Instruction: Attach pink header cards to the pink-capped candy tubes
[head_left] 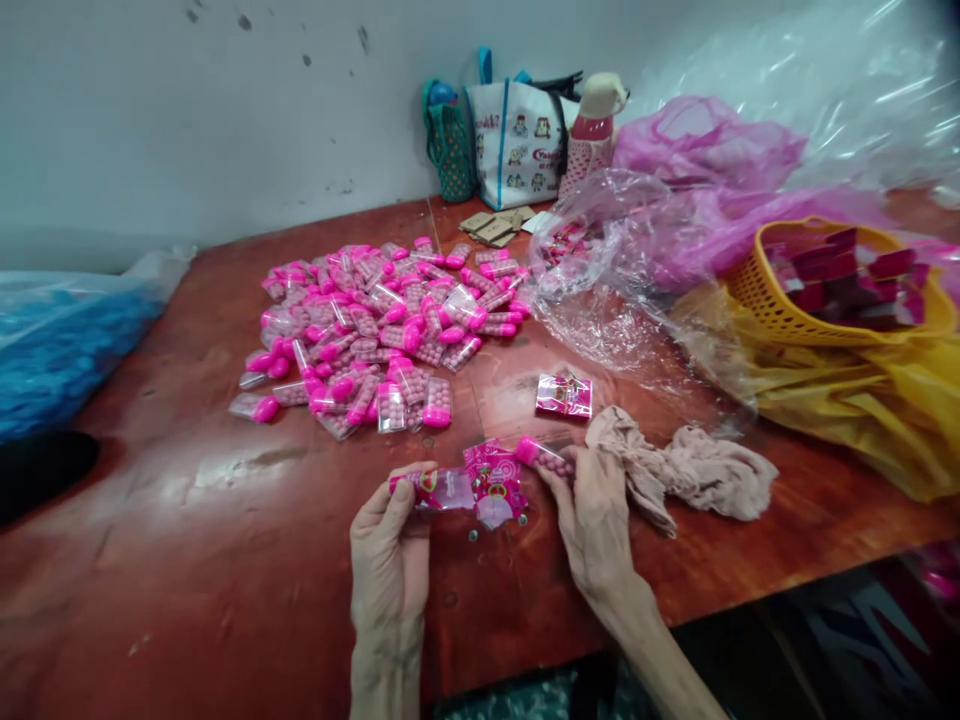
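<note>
Obs.: left hand (390,560) closed in a pinch, thumb and fingertips on the near end of a pink printed wrapper (480,485). The wrapper lies flat on the table (187,520) and runs from those fingertips toward the other hand. Right hand (592,515) closed around a clear tube (546,457) of pink beads, pink cap pointing at the wrapper's far end; tube and wrapper look just touching, but the join is too small to tell. Whether the wrapper's mouth is open cannot be told either. Risks, as judged from this view:

1. The grip on the wrapper is at one end only, so a push from the tube could slide or crumple the film rather than enter it.
2. The cap leads. If it is loose, a snag on the film edge could pop it and spill beads across the table.
3. A beige cloth (682,470) lies touching the outer side of the right hand and could be dragged along with any sweep of that wrist.
4. A second wrapper (564,396) sits just beyond the right fingertips, and the heap of tubes (375,330) lies further out past the left hand. A hurried reach might scatter either.
5. Clear plastic sheeting (600,270) lies beyond the right hand, near a yellow basket (825,310), and could catch on a sleeve or a tube.
</note>
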